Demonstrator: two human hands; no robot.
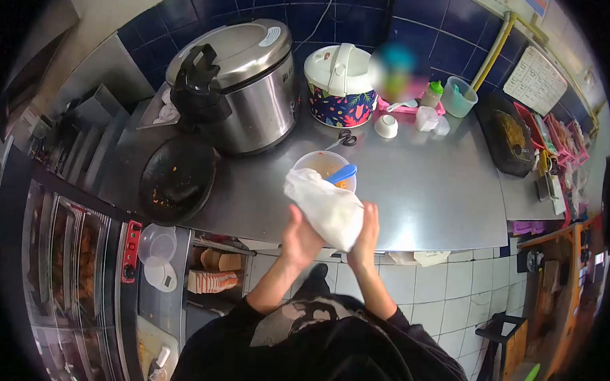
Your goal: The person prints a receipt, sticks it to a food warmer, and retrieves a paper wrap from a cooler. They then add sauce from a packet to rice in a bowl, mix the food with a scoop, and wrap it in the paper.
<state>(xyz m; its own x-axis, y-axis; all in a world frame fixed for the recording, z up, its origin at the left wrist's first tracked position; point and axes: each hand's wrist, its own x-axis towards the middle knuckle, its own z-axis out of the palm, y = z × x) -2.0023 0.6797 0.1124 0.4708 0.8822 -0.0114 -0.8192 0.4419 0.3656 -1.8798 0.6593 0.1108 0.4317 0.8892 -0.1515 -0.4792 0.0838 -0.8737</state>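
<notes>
Gridded sheet [536,75] on wall [427,48], label [271,36] on steel lid [231,45], both illegible

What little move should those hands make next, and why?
I'd probably ease the white bundle slightly toward the body: it sits between the left hand and right hand, while its far end hides part of the bowl, near the blue handle.

The upper back item [395,66] — pink, teal — is blurred beyond telling.
</notes>
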